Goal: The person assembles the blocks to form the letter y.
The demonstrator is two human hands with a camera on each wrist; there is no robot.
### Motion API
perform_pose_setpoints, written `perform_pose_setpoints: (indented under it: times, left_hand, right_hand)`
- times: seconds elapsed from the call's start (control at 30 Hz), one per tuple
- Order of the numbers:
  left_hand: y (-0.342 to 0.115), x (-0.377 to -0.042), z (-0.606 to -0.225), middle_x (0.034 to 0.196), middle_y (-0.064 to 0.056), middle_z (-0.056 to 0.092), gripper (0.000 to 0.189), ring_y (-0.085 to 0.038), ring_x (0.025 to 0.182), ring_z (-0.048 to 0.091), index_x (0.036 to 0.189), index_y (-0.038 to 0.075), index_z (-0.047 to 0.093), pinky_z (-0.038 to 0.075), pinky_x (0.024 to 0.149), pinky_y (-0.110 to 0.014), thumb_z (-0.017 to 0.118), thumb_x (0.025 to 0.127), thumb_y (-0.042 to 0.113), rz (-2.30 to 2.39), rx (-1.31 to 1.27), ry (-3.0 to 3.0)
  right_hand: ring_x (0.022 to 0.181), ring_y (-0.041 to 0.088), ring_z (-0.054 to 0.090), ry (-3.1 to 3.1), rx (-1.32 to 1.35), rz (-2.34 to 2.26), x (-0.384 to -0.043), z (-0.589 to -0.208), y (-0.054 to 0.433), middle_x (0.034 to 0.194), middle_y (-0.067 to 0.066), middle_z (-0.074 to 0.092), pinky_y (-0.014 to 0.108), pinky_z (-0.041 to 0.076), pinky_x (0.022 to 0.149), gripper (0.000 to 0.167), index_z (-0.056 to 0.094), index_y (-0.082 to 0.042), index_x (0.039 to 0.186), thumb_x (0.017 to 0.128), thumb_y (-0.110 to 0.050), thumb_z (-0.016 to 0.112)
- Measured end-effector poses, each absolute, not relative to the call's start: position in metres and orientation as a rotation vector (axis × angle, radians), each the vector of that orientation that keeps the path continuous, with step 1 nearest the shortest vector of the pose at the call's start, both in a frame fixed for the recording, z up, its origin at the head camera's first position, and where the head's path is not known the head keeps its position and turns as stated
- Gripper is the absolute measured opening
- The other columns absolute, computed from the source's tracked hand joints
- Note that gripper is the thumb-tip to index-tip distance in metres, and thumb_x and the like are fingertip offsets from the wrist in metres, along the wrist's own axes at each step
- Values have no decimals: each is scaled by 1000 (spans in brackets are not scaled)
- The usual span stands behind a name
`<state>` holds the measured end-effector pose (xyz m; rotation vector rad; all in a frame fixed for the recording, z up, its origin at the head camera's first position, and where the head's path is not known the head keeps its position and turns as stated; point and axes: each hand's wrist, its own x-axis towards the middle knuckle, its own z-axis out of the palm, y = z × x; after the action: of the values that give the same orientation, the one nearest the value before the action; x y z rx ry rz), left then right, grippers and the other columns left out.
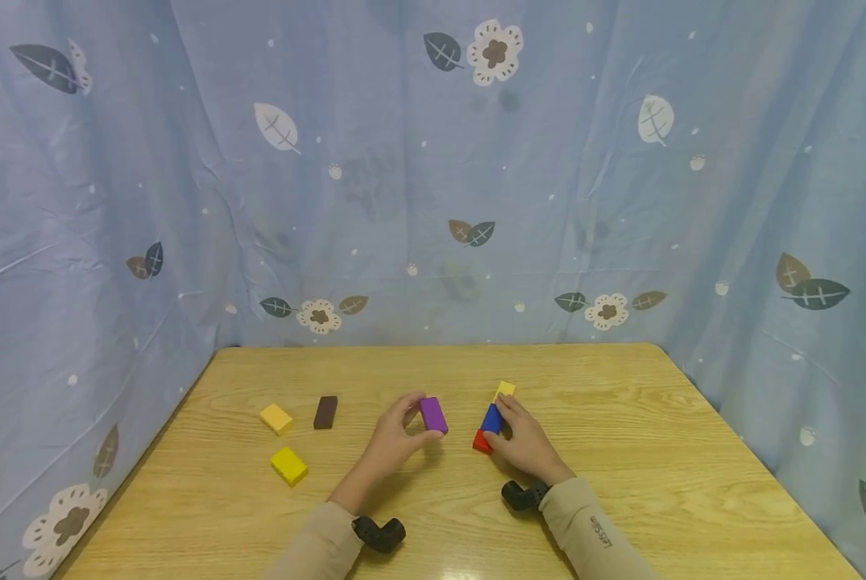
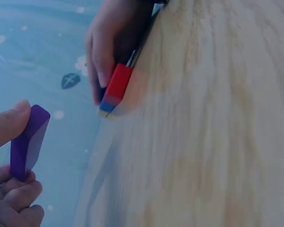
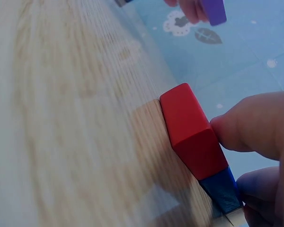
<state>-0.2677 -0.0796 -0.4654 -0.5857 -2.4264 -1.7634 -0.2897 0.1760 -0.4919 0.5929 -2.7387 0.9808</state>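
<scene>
My left hand (image 1: 396,435) pinches a purple block (image 1: 433,415) between thumb and fingers, above the table. In the left wrist view the purple block (image 2: 30,142) stands tilted between thumb and fingertips. A row on the table runs from a red block (image 1: 482,441) in front, through a blue block (image 1: 491,419), to a pale yellow block (image 1: 505,388) at the far end. My right hand (image 1: 527,439) rests along the right side of this row. Its thumb touches near the red block (image 3: 191,130) in the right wrist view, and another finger touches the blue block (image 3: 222,189).
At the left of the wooden table (image 1: 621,515) lie a dark brown block (image 1: 325,412), an orange-yellow block (image 1: 276,419) and a bright yellow block (image 1: 289,466), apart from one another. A blue patterned curtain (image 1: 403,177) hangs behind the table and along both sides.
</scene>
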Motion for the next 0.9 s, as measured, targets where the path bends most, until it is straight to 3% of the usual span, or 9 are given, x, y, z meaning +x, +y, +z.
perform_pose_setpoints:
  times: [0.17, 0.47, 0.9]
  left_hand:
    - [-66, -271, -470, 145, -25, 37, 75, -38, 132, 42, 140, -5, 37, 48, 98, -36, 74, 83, 26, -1861, -528, -2417]
    - [-43, -277, -475, 138, -25, 46, 73, -39, 128, 47, 138, -6, 39, 46, 101, -46, 73, 83, 30, -1877, -399, -2441]
    - [-19, -275, -478, 129, -30, 53, 72, -40, 120, 54, 133, -11, 43, 48, 98, -48, 78, 79, 19, -1681, -201, -2454]
  right_hand:
    - [137, 41, 31, -2735, 590, 975, -290, -492, 175, 149, 24, 33, 53, 30, 112, 66, 39, 8, 140, 91, -31, 62]
    - [138, 42, 29, -2739, 591, 1001, -290, -489, 175, 150, 24, 31, 55, 29, 112, 67, 37, 7, 141, 91, -31, 60]
    - [139, 41, 28, -2743, 593, 995, -289, -488, 175, 150, 24, 32, 54, 28, 113, 66, 37, 8, 140, 91, -29, 61]
